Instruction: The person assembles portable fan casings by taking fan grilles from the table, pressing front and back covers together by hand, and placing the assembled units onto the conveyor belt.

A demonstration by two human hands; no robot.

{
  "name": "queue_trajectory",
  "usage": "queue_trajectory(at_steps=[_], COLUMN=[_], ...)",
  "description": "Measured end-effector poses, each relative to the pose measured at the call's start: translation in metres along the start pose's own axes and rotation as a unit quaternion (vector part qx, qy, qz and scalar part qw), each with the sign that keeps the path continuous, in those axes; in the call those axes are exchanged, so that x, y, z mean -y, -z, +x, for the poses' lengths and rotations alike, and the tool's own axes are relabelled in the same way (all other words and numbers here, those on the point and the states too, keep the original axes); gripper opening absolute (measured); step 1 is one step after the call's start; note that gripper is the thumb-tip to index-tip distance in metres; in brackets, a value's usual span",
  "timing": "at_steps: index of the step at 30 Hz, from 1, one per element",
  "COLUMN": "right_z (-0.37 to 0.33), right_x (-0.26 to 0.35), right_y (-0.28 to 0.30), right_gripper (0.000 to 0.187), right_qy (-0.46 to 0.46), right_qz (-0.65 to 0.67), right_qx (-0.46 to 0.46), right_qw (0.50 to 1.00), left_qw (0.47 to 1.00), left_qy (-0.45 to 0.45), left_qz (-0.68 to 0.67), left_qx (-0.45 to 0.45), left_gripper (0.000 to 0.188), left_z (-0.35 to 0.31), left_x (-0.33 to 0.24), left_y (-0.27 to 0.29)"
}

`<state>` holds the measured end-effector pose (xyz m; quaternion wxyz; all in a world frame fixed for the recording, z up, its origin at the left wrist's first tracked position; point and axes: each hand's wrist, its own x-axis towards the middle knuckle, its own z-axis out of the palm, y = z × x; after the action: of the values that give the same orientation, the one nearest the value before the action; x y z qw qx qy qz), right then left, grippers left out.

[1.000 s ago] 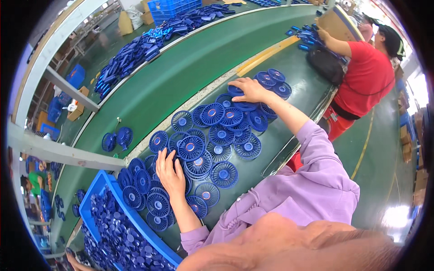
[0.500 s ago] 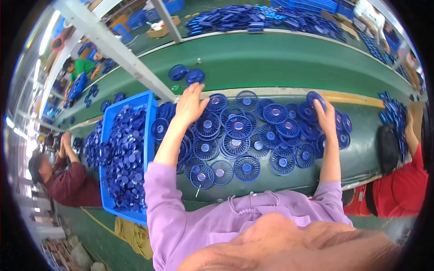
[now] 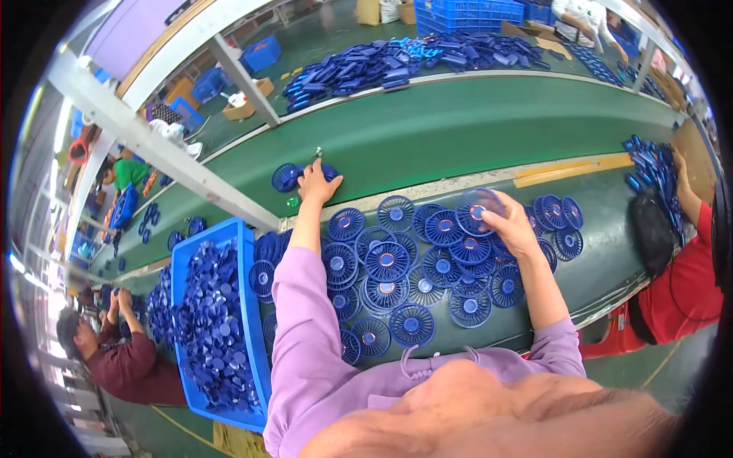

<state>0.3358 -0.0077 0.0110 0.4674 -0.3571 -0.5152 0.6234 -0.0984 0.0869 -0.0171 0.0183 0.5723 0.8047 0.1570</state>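
My right hand (image 3: 513,223) is closed on the edge of a blurred blue fan grille (image 3: 471,208), lifted over a spread of similar round grilles on the table. Many of these blue grilles (image 3: 412,324) overlap; some have copper-coloured rings at their centres. My left hand (image 3: 314,185) reaches over the green conveyor belt, its fingers apart and resting over a blue round part (image 3: 329,171) that it mostly covers. Beside it lies another blue round part (image 3: 284,177). A small green piece (image 3: 292,202) sits just below, near my left wrist.
A blue crate (image 3: 258,320) full of small blue discs stands left of my arm. A white metal post (image 3: 206,179) rises beyond it. At right are blue parts (image 3: 649,172), a black bag (image 3: 653,233) and a person in red (image 3: 679,298). Another person (image 3: 126,359) works at left.
My right hand has moved left and tilted a grille over the spread. My left hand has come farther over the round part on the belt. The whole view has shifted.
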Motion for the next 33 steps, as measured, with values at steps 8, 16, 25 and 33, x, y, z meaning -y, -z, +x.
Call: queue_trajectory(at_steps=[8, 16, 25, 33], right_z=[0.029, 0.03, 0.002, -0.007], right_x=[0.031, 0.008, -0.005, -0.022], right_y=[-0.072, -0.106, -0.098, -0.138], right_gripper=[0.06, 0.044, 0.098, 0.074], right_qy=[0.093, 0.435, 0.382, 0.3], right_qz=[0.063, -0.395, -0.393, -0.128], right_qx=[0.066, -0.038, 0.116, 0.128], right_qw=[0.992, 0.809, 0.829, 0.937], left_qw=[0.522, 0.394, 0.416, 0.708], left_qy=[-0.007, 0.082, 0.125, -0.044], left_qz=[-0.803, -0.846, -0.868, -0.698], left_qx=[0.288, 0.35, 0.241, -0.094], left_gripper=[0.05, 0.05, 0.053, 0.06], left_z=[-0.092, -0.17, -0.219, -0.249], left_x=[-0.083, -0.138, -0.156, -0.17], left_y=[0.045, 0.041, 0.049, 0.045])
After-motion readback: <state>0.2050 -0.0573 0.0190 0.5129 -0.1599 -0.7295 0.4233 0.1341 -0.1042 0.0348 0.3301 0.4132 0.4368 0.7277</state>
